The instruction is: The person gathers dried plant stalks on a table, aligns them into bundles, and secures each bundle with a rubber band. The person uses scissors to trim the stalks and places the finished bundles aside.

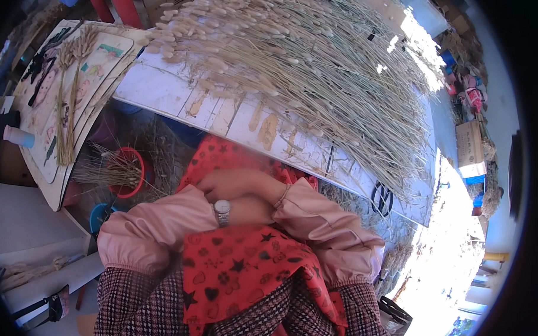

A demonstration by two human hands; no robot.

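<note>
My arms are crossed over a red apron (247, 274) printed with stars and hearts. My right hand (215, 184) lies across the left forearm, beside the pink sleeve cover (160, 226); its fingertips are partly hidden. A silver wristwatch (222, 211) circles my left wrist. The left hand itself is out of sight beneath the right sleeve cover (324, 227). Just beyond my arms is a white table (156, 84), its top worn and stained. A broad heap of dried bunny-tail grass (307, 80) covers much of it, fluffy heads toward the left and stems toward the right.
On the left, a side table (44, 102) bears two bundles of dried stems (70, 99). A red bucket (141, 172) with dried grass stands below. Black looped bands (382, 198) hang at the table's near right edge. A cardboard box (470, 146) sits far right.
</note>
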